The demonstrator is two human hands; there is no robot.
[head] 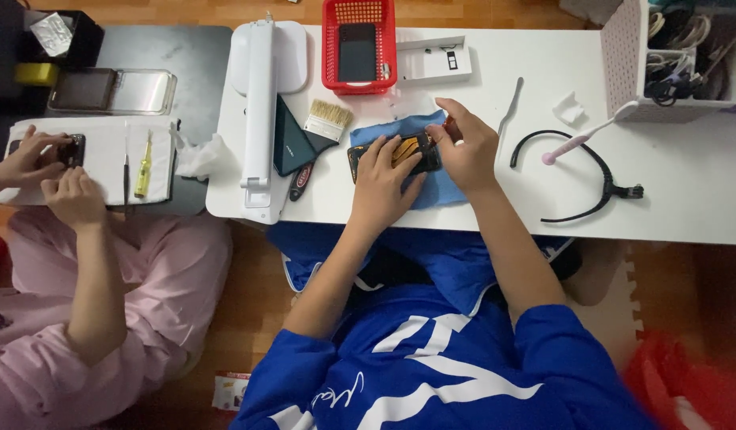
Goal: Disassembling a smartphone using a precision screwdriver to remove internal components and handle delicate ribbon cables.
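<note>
Phone [411,153], opened, orange-and-black insides facing up, lies on a blue cloth [443,187] near the front-middle of the white table [686,191]. Long axis runs roughly left-right across the view, slightly tilted, left end a bit lower; left end pokes out past the cloth edge.

Left hand [381,185]: palm down on the phone's left half, fingers spread flat and pressing it, not wrapped round anything. Right hand [467,147]: fingers curled together at the phone's right end, thumb and forefinger pinched close on something small at its top edge; what exactly is pinched, can't tell, too small.

Counts on the white table: 1 red basket [329,48] w/ 1 dark phone-like slab lying in it; 1 paintbrush [326,123] w/ pale bristles, just left of the cloth; 1 white lamp [260,103] folded flat along the left side; 1 thin metal pry tool [511,111] right of the hands; 1 black headband [591,171]; 1 pink-tipped stick [583,139] lying across the headband; 1 white perforated bin [622,56] of cables at far right.

Second person, pink clothes, sits at left by a separate grey table [185,56]: both their hands [53,171] on 1 small dark device over a white pad. 1 yellow screwdriver [143,167] lies just beside it.
</note>
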